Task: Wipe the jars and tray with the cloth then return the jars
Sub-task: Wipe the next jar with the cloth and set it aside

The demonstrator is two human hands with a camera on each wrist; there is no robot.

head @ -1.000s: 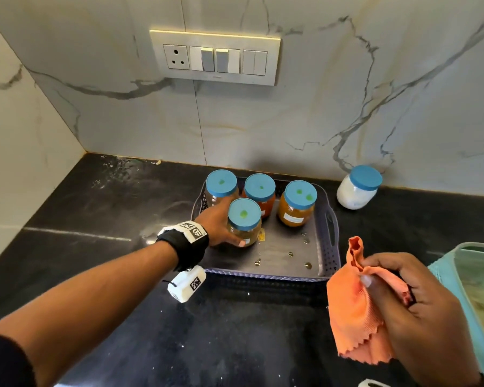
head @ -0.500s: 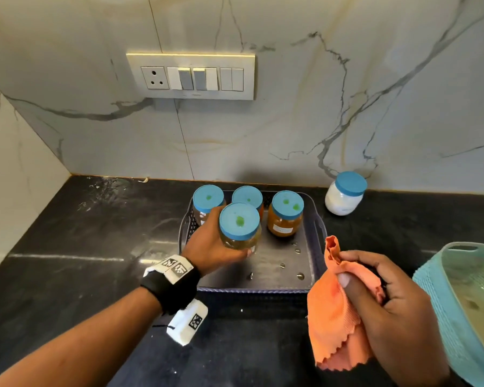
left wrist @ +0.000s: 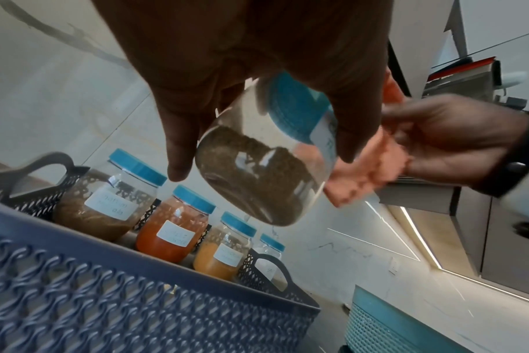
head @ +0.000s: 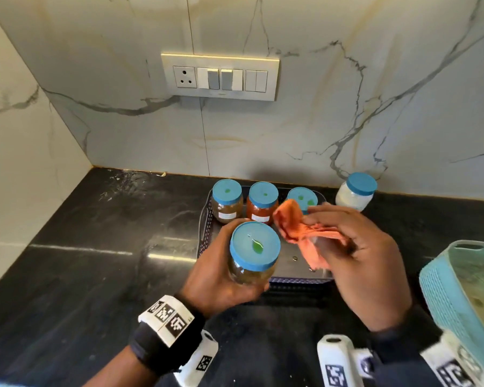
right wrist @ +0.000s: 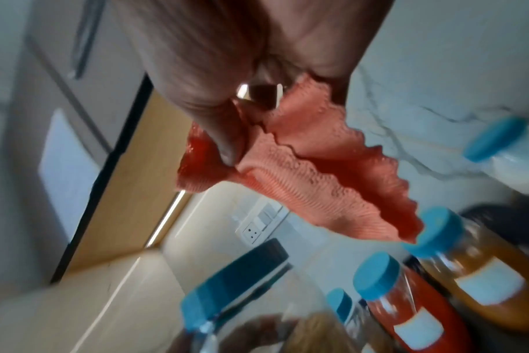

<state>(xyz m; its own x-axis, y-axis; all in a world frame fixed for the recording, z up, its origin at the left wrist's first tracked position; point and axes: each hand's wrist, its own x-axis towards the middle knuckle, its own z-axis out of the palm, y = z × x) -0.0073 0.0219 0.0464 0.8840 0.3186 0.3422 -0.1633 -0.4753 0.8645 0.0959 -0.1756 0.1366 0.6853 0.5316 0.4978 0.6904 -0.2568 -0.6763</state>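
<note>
Now the brown-spice jar (head: 253, 254) is up off the dark lattice tray (head: 206, 233): a second ago the left hand (head: 217, 277) was only closing on it at the tray's front, and half a second ago it had just cleared the floor. It has since come toward the person and hangs above the tray's near edge. The right hand (head: 355, 255) has meanwhile swung in from the right with the orange cloth (head: 305, 230), which is now just beside the jar's blue lid (head: 254, 245).

I judge that wiping of this jar is about to begin; a green smear sits on the lid.

The left fingers (left wrist: 178, 148) curl round the glass body, thumb on one side, the rest on the other, in a firm wrap. The right fingers (right wrist: 227, 133) are bunched on the cloth, pinching a fold while its scalloped edge hangs free.

Three other blue-lidded jars stand along the tray's back: brown (head: 227, 202), red (head: 262, 203), orange (left wrist: 222, 253). A white-filled jar (head: 355, 191) stands on the desk (head: 95, 261), right of the tray.
</note>
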